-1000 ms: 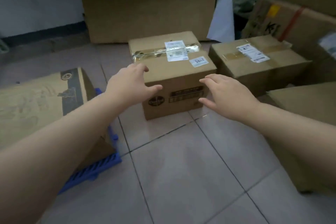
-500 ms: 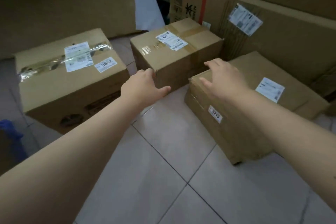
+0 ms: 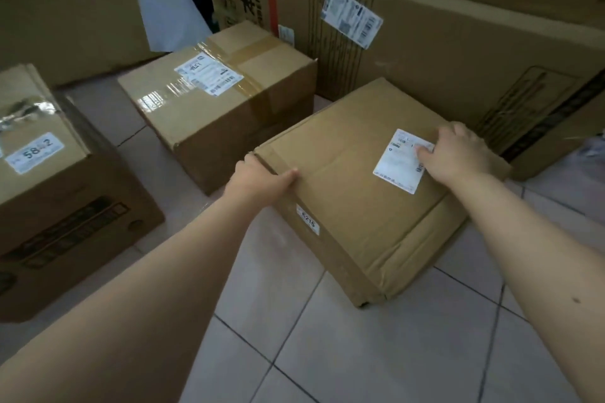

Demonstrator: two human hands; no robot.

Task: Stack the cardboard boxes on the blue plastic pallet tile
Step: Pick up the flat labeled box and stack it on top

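Observation:
A flat cardboard box [image 3: 353,206] with a "6215" sticker and a white shipping label lies on the tiled floor in front of me. My left hand [image 3: 262,177] grips its near-left corner, thumb on top and fingers over the edge. My right hand [image 3: 455,154] lies palm down on the box's top near the far right edge, with its fingers on the label. Two more boxes stand to the left: a taped one [image 3: 222,108] behind, and one marked "5842" [image 3: 49,193] at the left edge. The blue pallet tile is out of view.
A long, large carton [image 3: 442,52] with a red stripe and a label runs along the back right, close behind the flat box. A big cardboard sheet [image 3: 59,3] and a white sheet [image 3: 163,3] stand at the back left. Bare floor tiles [image 3: 327,353] lie near me.
My view has swung right, away from the pallet and the "5842" box. Both hands moved onto the flat box; the left took hold of its corner and the right slid across its top.

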